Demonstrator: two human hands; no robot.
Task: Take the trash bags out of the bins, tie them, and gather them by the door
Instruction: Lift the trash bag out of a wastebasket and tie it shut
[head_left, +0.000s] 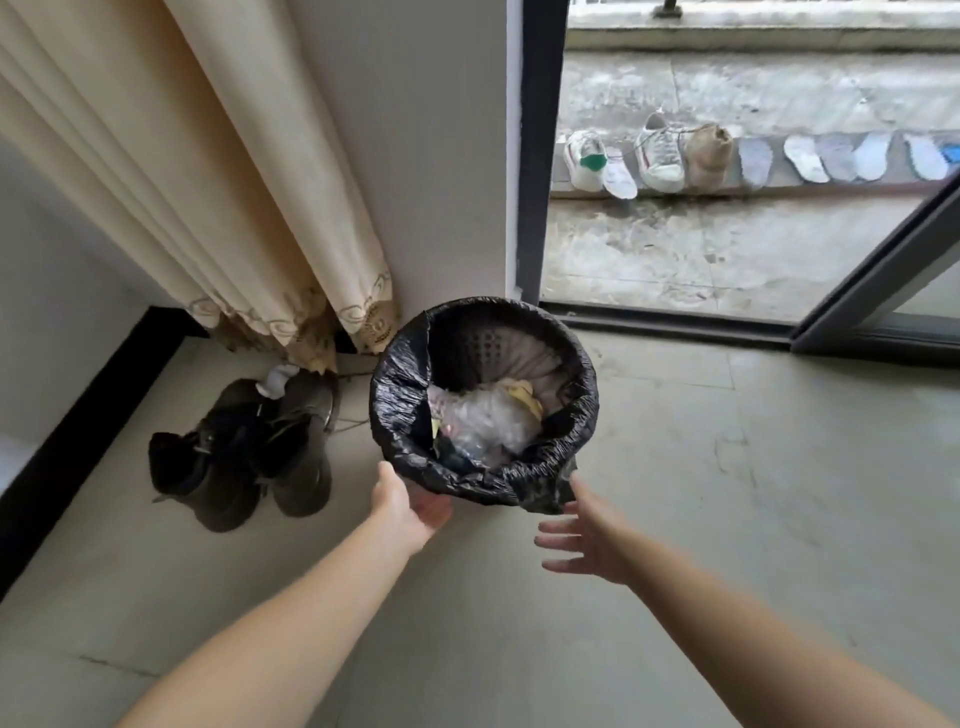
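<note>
Shoes (244, 452), dark, lie on the floor (675, 519) at 9 o'clock of the bin (519, 345). Left hand (410, 506), spread wide, holds nothing and touches the bin's near rim at 7 o'clock. A crinkled black bag (395, 384) lines the bin, folded over its rim, with clear plastic and yellow scraps inside. Right hand (584, 540), fingers splayed and blurred, hovers empty at 5 o'clock, near a loose bag flap.
</note>
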